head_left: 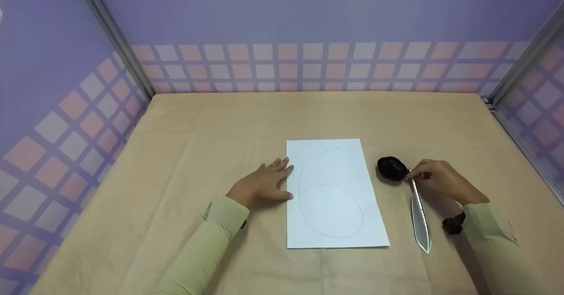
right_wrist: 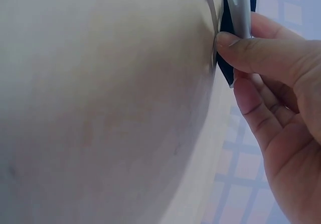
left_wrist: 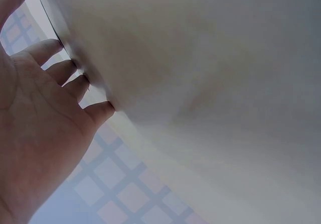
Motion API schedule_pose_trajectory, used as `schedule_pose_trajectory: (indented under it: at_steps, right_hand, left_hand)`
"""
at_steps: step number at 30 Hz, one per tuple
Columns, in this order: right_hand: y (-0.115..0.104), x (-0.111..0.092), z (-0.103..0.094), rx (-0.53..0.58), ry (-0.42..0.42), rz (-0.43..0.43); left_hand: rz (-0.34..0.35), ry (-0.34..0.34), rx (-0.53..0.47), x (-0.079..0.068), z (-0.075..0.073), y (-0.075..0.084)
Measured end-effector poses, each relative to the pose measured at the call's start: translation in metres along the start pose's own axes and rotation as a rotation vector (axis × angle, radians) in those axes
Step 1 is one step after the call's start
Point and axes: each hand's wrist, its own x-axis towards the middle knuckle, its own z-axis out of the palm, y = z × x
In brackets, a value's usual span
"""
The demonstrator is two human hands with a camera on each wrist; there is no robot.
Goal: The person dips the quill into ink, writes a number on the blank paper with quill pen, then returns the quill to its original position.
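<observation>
A white sheet of paper (head_left: pixel 330 167) with a thin drawn figure like a 6 lies on the table. At its left edge, the fingertips and thumb of my left hand (head_left: pixel 262 185) touch it, fingers spread, palm down. To the right of the paper, my right hand (head_left: pixel 443 180) pinches a ladle (head_left: pixel 421 224) near where its handle joins the bowl. The ladle has a dark rounded bowl (head_left: pixel 391 168) and a shiny silver handle that widens to a pointed end toward me. In the right wrist view, thumb and fingers hold the silver handle (right_wrist: pixel 239 8).
A beige cloth (head_left: pixel 220 119) covers the table, with faint creases. Purple walls with pink and white squares (head_left: pixel 288 50) stand at the back and both sides, joined by metal posts (head_left: pixel 119 39) at the corners.
</observation>
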Motion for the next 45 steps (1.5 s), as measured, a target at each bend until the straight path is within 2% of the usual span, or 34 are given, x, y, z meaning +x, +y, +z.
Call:
schedule_pose_trajectory:
  at_steps: [14,23,31,37,40,45]
  right_hand:
    - [-0.001,-0.002,0.000,-0.012,-0.006,0.045]
    - [-0.002,-0.003,0.000,0.006,0.018,0.042]
    - [0.000,-0.002,-0.003,-0.007,-0.008,0.059]
    - [-0.003,-0.001,-0.005,-0.022,0.022,0.045]
    - [-0.009,0.001,-0.008,-0.042,0.018,0.086]
    - [-0.021,0.005,-0.015,-0.074,-0.002,0.231]
  left_hand:
    - [-0.008,0.000,-0.013,-0.001,0.000,0.000]
    - [0.001,-0.010,-0.004,-0.002,-0.002,-0.001]
    - [0.006,0.001,-0.005,-0.001,-0.001,-0.004]
    - [-0.011,0.003,-0.007,0.000,-0.002,-0.008]
    - [-0.046,0.018,0.014,0.001,-0.002,-0.010]
    - [-0.101,0.064,0.062,0.001,-0.005,-0.013]
